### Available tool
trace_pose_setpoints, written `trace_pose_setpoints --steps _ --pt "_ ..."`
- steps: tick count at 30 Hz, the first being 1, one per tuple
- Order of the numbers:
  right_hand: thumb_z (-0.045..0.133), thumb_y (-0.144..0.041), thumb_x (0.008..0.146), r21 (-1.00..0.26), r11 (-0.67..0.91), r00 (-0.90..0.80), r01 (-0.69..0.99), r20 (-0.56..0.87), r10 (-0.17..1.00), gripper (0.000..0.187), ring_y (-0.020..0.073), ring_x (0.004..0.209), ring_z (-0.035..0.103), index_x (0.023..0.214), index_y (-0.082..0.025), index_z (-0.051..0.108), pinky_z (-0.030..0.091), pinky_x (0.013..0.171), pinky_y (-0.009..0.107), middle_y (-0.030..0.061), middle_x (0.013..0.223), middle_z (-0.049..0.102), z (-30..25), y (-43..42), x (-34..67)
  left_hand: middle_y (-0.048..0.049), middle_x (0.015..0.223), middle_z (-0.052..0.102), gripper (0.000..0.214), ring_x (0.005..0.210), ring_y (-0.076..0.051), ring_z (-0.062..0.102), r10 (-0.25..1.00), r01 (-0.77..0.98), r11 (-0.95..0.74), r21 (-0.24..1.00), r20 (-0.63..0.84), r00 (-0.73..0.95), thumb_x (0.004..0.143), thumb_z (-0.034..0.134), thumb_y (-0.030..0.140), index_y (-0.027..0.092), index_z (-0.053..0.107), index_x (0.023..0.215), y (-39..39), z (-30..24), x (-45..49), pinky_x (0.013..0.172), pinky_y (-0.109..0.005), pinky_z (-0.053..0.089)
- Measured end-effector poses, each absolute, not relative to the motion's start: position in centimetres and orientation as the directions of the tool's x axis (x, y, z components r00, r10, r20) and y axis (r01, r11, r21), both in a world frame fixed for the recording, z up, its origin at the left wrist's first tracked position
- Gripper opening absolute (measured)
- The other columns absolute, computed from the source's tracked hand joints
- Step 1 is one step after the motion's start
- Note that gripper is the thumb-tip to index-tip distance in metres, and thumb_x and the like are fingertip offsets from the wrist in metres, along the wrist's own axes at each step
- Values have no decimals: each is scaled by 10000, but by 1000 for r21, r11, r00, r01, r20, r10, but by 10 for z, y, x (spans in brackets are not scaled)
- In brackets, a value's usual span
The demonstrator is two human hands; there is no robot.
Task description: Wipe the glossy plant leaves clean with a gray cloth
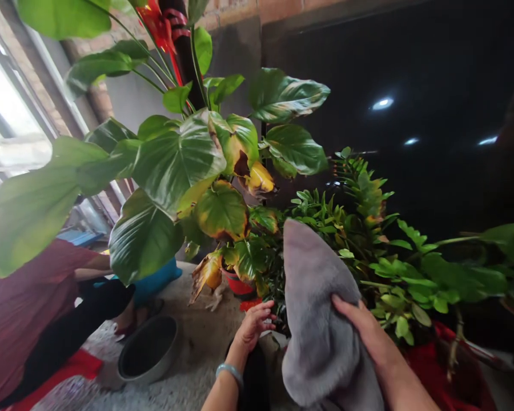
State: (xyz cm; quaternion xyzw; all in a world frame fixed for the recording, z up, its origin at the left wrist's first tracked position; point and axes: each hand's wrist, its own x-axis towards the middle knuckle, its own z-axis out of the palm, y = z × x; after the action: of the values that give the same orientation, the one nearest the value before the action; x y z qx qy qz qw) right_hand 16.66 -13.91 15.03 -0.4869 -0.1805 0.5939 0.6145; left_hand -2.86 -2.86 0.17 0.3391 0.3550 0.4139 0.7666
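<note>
My right hand grips a grey fluffy cloth and holds it upright in front of the leafy plants. My left hand, a pale bracelet on its wrist, reaches in low at the foot of the dark green plant; its fingers are curled among the lower leaves, and I cannot make out what they hold. A tall plant with big heart-shaped leaves, some yellowed and browned, rises from a red pot just behind that hand.
Another person in a dark red top and black trousers sits at the left. A grey metal bowl rests on the pale floor. Red cloth wraps a pot at the right. A window is at the far left.
</note>
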Motion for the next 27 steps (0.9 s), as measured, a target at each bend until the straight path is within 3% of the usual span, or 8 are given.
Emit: trace_pose_setpoints --steps 4,8,11,17,21,24,27 --pt "781 -382 557 -781 -307 106 -543 -427 898 358 320 802 722 819 -148 712 534 810 428 104 713 763 116 -117 155 -80 742 671 393 745 -198 586 863 -359 425 831 -251 439 527 808 306 127 756 873 -28 2 -32 704 -314 424" --pt "783 -404 489 -843 -414 157 -344 -487 859 379 352 895 696 762 -147 726 517 826 416 103 737 765 66 -145 144 -74 784 687 387 742 -183 593 855 -358 453 817 -284 433 503 830 271 160 759 867 -29 6 -38 697 -299 418" --pt "795 -368 493 -873 -384 174 -300 -446 878 383 326 862 695 815 -171 730 513 811 393 60 769 764 82 -164 148 -65 777 688 412 741 -176 596 845 -357 468 809 -291 448 495 842 271 160 760 883 -32 12 -40 690 -288 422" --pt "820 -376 498 -865 -189 166 -464 -295 941 409 297 762 706 830 -169 701 530 718 384 52 710 756 150 -120 156 -60 748 691 384 705 -169 570 844 -382 427 820 -210 493 491 838 359 144 758 798 -35 13 -36 698 -291 431" --pt "774 -348 509 -877 -250 164 -411 -340 926 328 314 716 699 767 -155 716 525 724 417 68 627 738 114 -111 141 -65 768 688 413 734 -184 582 844 -371 434 821 -227 486 509 832 358 157 750 860 -33 10 -35 720 -310 434" --pt "742 -304 523 -889 -331 199 -316 -403 893 277 326 807 696 767 -173 738 515 778 410 71 719 759 84 -142 136 -61 757 679 444 755 -187 595 849 -361 462 810 -286 445 494 851 313 161 750 898 -31 12 -37 710 -303 430" --pt "784 -287 480 -896 -303 262 -323 -393 881 331 333 886 686 792 -188 737 513 803 392 55 790 766 88 -172 151 -63 752 679 431 761 -189 602 845 -359 471 806 -296 446 486 861 302 159 759 880 -31 13 -39 682 -290 424"
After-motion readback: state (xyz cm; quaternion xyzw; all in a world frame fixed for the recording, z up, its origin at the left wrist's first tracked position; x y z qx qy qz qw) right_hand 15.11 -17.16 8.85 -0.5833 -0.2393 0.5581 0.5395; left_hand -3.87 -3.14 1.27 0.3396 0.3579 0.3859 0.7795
